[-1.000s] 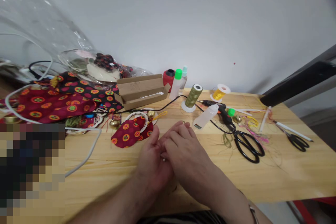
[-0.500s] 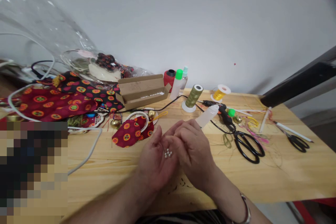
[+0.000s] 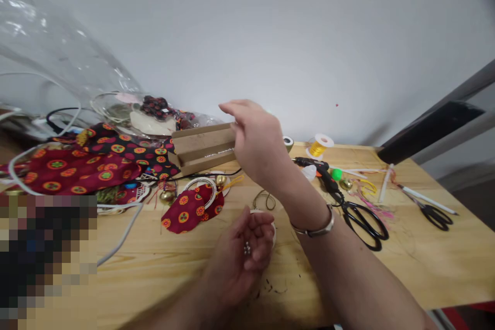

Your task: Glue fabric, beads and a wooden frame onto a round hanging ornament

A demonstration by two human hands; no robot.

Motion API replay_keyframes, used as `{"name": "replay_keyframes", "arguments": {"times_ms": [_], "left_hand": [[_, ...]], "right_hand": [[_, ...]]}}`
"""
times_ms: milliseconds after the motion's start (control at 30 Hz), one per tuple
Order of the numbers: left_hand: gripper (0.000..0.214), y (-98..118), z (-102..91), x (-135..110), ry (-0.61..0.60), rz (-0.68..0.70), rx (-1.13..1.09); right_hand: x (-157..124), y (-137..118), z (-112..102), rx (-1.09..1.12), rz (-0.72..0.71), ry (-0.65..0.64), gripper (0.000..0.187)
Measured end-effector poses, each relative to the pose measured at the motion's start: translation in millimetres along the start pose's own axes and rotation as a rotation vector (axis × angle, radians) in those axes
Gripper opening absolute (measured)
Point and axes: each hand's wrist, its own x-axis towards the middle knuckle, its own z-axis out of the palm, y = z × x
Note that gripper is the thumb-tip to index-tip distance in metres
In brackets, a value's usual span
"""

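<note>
My left hand [image 3: 243, 252] is palm up and cupped, its fingers curled round several small silver beads [image 3: 247, 248] that lie in the palm. Behind its fingertips the rim of a white round piece [image 3: 274, 229] shows, mostly hidden, and an olive cord [image 3: 265, 200] loops above it. My right hand [image 3: 257, 142] is raised at the right end of an open cardboard box [image 3: 201, 144], with a finger stretched out to the left and the thumb apart below it. Its other fingers are hidden. A row of tiny shiny beads [image 3: 218, 153] lies in the box.
Patterned red fabric pieces [image 3: 185, 211] with a white ring lie left of centre, near gold bells [image 3: 167, 196]. Right are black-handled scissors [image 3: 365, 224], a glue gun [image 3: 327, 178], a yellow thread spool [image 3: 319, 147] and smaller scissors [image 3: 436, 216]. Clear plastic [image 3: 69, 46] hangs at left.
My right hand has left my left palm and moved up and forward to the box. My left hand has curled its fingers more around the beads and sits slightly lower.
</note>
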Motion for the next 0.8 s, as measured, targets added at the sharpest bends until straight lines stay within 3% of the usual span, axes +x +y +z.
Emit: {"name": "replay_keyframes", "arguments": {"times_ms": [100, 233, 400, 600, 700, 800], "left_hand": [[0.044, 0, 1.5, 0, 0.027, 0.007, -0.006], [0.045, 0, 5.3, 0, 0.026, -0.001, -0.009], [0.045, 4, 12.0, -7, 0.092, -0.021, -0.012], [0.043, 19, 16.0, -12, 0.093, -0.070, 0.063], [0.044, 25, 17.8, -11, 0.130, -0.018, 0.043], [0.044, 28, 18.0, -11, 0.169, 0.038, 0.005]], "right_hand": [[3, 1, 0, -0.029, 0.044, -0.055, 0.040], [-18, -19, -28, 0.062, 0.093, 0.168, 0.029], [-71, -33, -62, 0.056, 0.226, 0.262, 0.017], [-141, 2, -81, -0.003, 0.470, 0.170, 0.016], [-166, 24, -82, -0.009, 0.584, 0.088, 0.025], [-181, 41, -77, -0.013, 0.724, 0.075, 0.018]]}}
